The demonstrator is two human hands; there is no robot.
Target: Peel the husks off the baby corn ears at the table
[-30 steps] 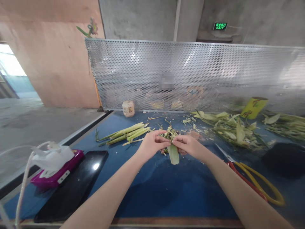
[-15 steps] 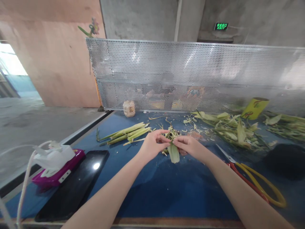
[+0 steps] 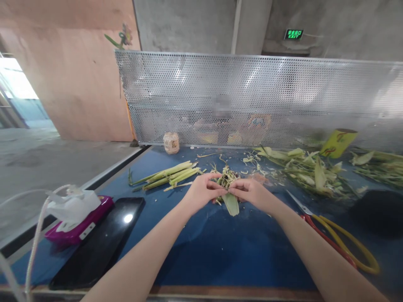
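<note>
My left hand (image 3: 202, 191) and my right hand (image 3: 251, 192) meet at the middle of the blue table. Between my fingertips is a pale green strip of leaf, perhaps corn husk (image 3: 232, 204), its broad end hanging toward me. Thumb and fingers of the right hand pinch its upper edge. The left thumb presses the same strip from the other side, with the fingers curled beyond it. Just behind my fingertips lies a small tangled heap of plant scraps (image 3: 227, 175), partly hidden by the hands.
Left lie cut green stalks (image 3: 171, 174), a phone (image 3: 100, 243) and a purple power strip (image 3: 71, 228). Right are scissors (image 3: 310, 214), a husk pile (image 3: 310, 172), a yellow can (image 3: 338, 143) and a dark round object (image 3: 378, 212). A perforated metal screen (image 3: 195, 84) closes the back; a jar (image 3: 171, 143) stands before it.
The strip has tilted slightly, its lower end shifting right. My left fingers have come a little closer to the scraps. Both hands keep their grip.
</note>
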